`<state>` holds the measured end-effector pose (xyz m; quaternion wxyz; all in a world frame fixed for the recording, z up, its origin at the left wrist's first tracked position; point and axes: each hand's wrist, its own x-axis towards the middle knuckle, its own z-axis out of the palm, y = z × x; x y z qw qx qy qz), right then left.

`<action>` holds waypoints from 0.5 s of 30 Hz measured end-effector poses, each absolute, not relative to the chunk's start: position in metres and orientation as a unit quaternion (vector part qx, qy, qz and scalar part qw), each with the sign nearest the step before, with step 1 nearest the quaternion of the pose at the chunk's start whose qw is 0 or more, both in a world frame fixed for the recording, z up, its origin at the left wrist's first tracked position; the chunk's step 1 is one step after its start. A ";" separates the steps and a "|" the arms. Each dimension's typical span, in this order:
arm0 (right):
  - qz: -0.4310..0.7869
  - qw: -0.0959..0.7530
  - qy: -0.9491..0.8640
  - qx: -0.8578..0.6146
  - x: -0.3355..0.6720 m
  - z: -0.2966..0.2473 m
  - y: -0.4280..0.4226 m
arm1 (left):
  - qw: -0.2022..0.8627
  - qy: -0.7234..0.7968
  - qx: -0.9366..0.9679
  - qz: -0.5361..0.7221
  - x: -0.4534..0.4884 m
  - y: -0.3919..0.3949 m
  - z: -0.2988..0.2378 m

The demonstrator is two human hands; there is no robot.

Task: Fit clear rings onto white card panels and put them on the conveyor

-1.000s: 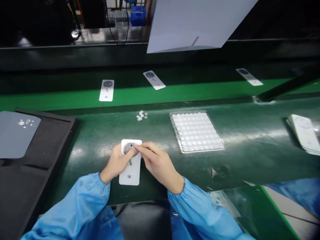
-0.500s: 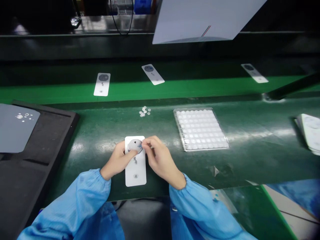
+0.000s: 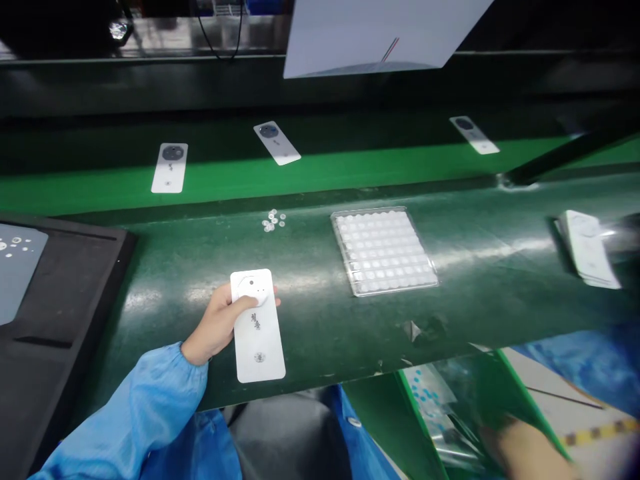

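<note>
Dark green workbench (image 3: 480, 293) seen from above, with a brighter green belt (image 3: 350, 175) beyond it and a dark, shiny rail along the top of the frame. A white sheet (image 3: 385, 33) hangs at upper centre. Three printed strips lie on the belt: (image 3: 169, 168), (image 3: 277, 143), (image 3: 474, 135). Centre: small clear rings (image 3: 273, 221) and a clear tray of white dots (image 3: 383, 251). Far right: a stack of white cards (image 3: 585, 248). Left edge: a black foam mat (image 3: 75, 293) bearing a gray sheet (image 3: 17, 267).

Lower centre: a white card (image 3: 259, 347) on the bench, its long axis nearly upright in the frame, tilted slightly, with the top leaning left. Its rounded mark is at the far end, printed characters at mid-length. The left hand (image 3: 220, 321) pinches the card's far end, thumb on top and fingertips (image 3: 277, 302) showing past the edge. The right hand (image 3: 525, 453), blurred at lower right, lies near a clear film (image 3: 425, 400); its grip cannot be told.
</note>
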<state>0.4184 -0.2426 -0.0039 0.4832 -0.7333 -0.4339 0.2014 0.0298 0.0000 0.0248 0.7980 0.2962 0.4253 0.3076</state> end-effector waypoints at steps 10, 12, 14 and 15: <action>0.010 0.338 -0.705 -0.623 0.271 0.007 0.006 | 0.782 0.424 0.340 0.306 0.030 -0.001 0.015; 0.036 0.280 -0.744 -0.606 0.255 0.002 0.053 | 0.781 0.416 0.346 0.311 0.029 -0.001 0.013; 0.041 0.244 -0.755 -0.607 0.250 -0.002 0.075 | 0.780 0.411 0.350 0.318 0.028 0.001 0.011; 0.042 0.240 -0.758 -0.605 0.250 -0.003 0.075 | 0.779 0.410 0.349 0.322 0.028 0.002 0.011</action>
